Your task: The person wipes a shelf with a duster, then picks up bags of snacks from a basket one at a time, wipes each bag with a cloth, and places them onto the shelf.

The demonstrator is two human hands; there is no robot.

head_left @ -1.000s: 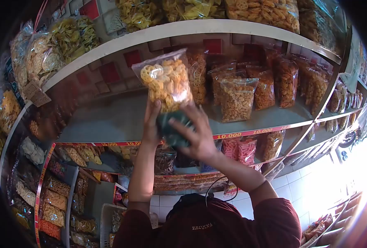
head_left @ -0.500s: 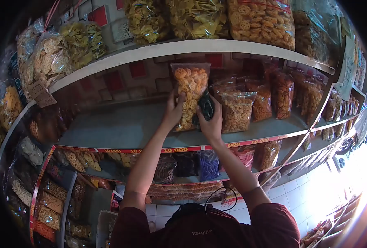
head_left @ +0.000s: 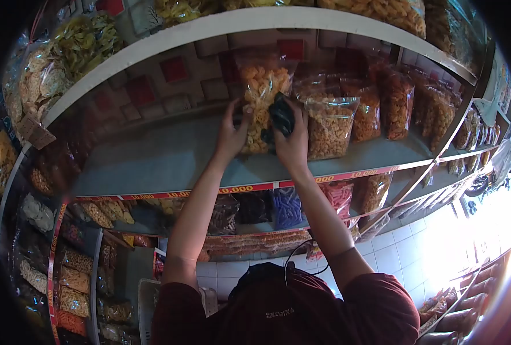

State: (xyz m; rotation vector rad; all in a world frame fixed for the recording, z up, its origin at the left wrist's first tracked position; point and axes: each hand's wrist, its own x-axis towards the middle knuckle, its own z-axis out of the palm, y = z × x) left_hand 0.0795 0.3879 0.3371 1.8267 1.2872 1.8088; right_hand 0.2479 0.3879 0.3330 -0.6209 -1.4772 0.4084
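Note:
A clear plastic bag of orange-yellow wheel-shaped snacks (head_left: 262, 85) stands upright on the grey shelf (head_left: 158, 152). At its left edge is my left hand (head_left: 232, 133), thumb and fingers apart, with the thumb close to the plastic; whether it touches is hard to tell. My right hand (head_left: 292, 138) is closed around a dark green-black cloth (head_left: 282, 117), held against the bag's right side. The cloth covers part of that side. Just right of my right hand stands another bag of small golden snacks (head_left: 331, 126).
More snack bags (head_left: 396, 106) stand along the shelf to the right. A white upper shelf edge (head_left: 255, 20) runs overhead. Below, a red price strip (head_left: 238, 188) borders the shelf front, above bags of purple sticks (head_left: 288, 208) and other snacks. A metal upright (head_left: 454, 132) rises at right.
The view has tilted down, so the shelves sit higher in it. My left hand's fingers have loosened from the bag's left edge. My right hand and cloth have moved up along its right side.

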